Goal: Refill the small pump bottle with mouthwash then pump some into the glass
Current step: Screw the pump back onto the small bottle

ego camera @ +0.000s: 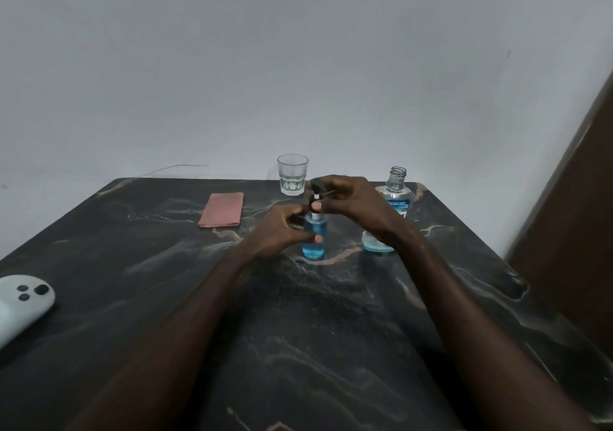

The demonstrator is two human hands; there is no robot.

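A small clear pump bottle (314, 248) holding blue mouthwash stands upright in the middle of the dark marble table (331, 314). My left hand (282, 231) wraps around its body from the left. My right hand (351, 200) pinches the black pump head (316, 188) on top of the bottle. Behind it stands a clear faceted glass (292, 174), which looks empty. To the right, the big clear mouthwash bottle (394, 195) has its cap off and a little blue liquid at the bottom; my right wrist hides part of it.
A folded pink cloth (221, 209) lies at the back left of the table. A white device with dark round lenses (23, 301) rests at the left edge. A grey wall rises behind the table, and a brown wooden panel (570, 215) stands at the right.
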